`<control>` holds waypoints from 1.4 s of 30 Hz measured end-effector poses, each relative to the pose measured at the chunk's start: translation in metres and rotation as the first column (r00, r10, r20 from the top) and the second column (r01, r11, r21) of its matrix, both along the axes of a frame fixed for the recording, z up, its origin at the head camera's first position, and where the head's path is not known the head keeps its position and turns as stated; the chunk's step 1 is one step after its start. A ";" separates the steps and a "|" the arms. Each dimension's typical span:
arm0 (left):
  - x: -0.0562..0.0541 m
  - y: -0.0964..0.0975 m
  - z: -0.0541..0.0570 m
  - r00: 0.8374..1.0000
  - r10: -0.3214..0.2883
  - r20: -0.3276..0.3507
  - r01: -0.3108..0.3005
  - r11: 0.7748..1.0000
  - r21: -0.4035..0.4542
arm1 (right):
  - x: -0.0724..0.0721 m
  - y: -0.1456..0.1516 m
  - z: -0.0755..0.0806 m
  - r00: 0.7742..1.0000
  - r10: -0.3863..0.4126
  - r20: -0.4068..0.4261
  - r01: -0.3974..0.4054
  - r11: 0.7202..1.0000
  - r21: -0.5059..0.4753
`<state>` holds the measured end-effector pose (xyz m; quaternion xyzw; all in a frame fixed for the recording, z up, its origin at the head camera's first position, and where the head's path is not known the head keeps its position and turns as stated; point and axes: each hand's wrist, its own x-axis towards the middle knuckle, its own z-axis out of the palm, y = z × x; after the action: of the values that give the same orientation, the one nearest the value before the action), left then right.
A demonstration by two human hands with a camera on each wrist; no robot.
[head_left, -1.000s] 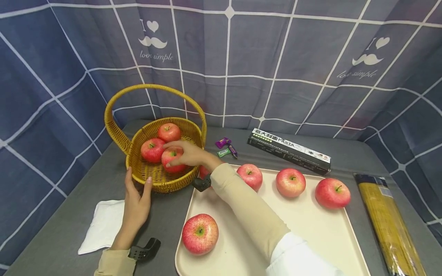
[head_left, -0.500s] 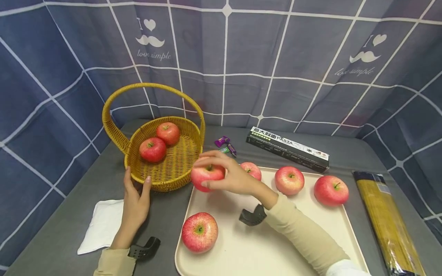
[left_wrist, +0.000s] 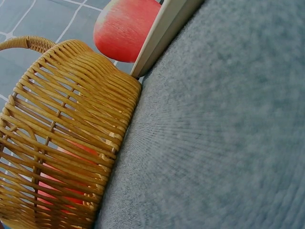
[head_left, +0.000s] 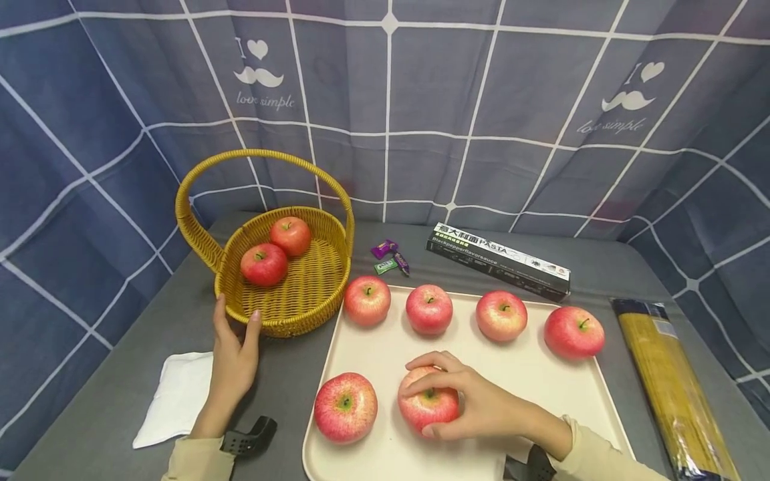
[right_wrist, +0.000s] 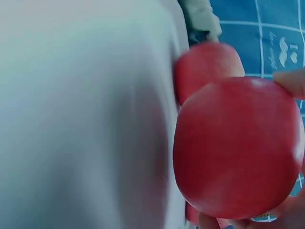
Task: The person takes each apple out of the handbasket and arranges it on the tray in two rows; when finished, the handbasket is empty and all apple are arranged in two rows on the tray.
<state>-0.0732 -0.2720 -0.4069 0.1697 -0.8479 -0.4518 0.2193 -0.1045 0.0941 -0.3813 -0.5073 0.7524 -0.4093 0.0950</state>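
My right hand point(head_left: 481, 404) holds a red apple point(head_left: 428, 409) over the front middle of the beige tray point(head_left: 541, 394), fingers over its far side and thumb at its near side. In the right wrist view the same apple point(right_wrist: 236, 148) fills the right half. Beside it on the tray is another apple point(head_left: 345, 407). My left hand point(head_left: 233, 364) touches the near side of the yellow wicker basket point(head_left: 303, 324), thumb and fingers extended at the rim. Two apples point(head_left: 263, 264) lie inside the basket, towards its left and back.
Several apples point(head_left: 429, 310) line the tray's back edge. Behind them lie wrapped candies point(head_left: 386, 266) and a black pasta box point(head_left: 498, 260). A packet of spaghetti point(head_left: 674, 387) lies right of the tray, a folded white cloth point(head_left: 177, 401) at the left. A checked curtain point(head_left: 433, 100) hangs behind.
My right hand has lifted an apple out of the basket and carried it right and towards me, to the tray's front middle. My left hand has stayed at the basket.
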 end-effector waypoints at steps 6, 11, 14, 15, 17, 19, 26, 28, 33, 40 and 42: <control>0.000 -0.001 -0.001 1.000 -0.007 0.002 0.007 1.000 0.005 | 0.019 0.006 -0.010 0.997 -0.001 -0.073 0.005 0.999 0.052; 0.001 -0.001 -0.001 1.000 -0.019 0.010 0.019 1.000 0.015 | 0.027 0.015 -0.011 0.998 -0.061 0.001 0.060 0.984 0.166; 0.001 -0.002 -0.001 1.000 -0.007 0.008 0.007 1.000 0.008 | 0.028 0.017 -0.010 0.998 -0.062 0.015 0.059 0.981 0.183; 0.001 -0.002 -0.001 1.000 -0.004 0.005 0.004 1.000 0.007 | 0.028 0.017 -0.009 0.998 -0.062 0.011 0.059 0.981 0.185; 0.000 -0.003 -0.001 1.000 -0.005 0.002 0.005 1.000 0.007 | 0.028 0.016 -0.008 0.998 -0.067 0.016 0.063 0.981 0.182; 0.000 -0.003 -0.001 1.000 -0.007 0.002 0.007 1.000 0.008 | 0.028 0.017 -0.007 0.997 -0.067 0.026 0.062 0.982 0.176; -0.001 -0.002 0.000 1.000 -0.010 0.014 0.010 1.000 -0.004 | 0.029 0.020 -0.008 0.995 -0.101 0.009 0.099 0.983 0.153; -0.001 -0.002 0.001 1.000 -0.009 0.020 0.009 1.000 -0.007 | 0.028 0.021 -0.008 0.995 -0.100 -0.012 0.101 0.985 0.143; 0.000 -0.002 0.002 1.000 -0.005 0.027 0.006 1.000 -0.009 | 0.028 0.024 -0.006 0.990 -0.124 -0.060 0.132 0.979 0.154; 0.002 -0.002 0.002 1.000 -0.001 0.028 0.002 1.000 -0.010 | 0.013 0.024 0.014 0.969 -0.197 -0.150 0.219 0.965 0.146; 0.002 -0.002 0.001 1.000 -0.004 0.026 0.004 1.000 -0.011 | 0.005 0.020 0.025 0.957 -0.213 -0.199 0.241 0.962 0.131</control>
<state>-0.0716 -0.2741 -0.4054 0.1728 -0.8536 -0.4452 0.2082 -0.1000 0.1145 -0.3566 -0.4439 0.8406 -0.3099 0.0169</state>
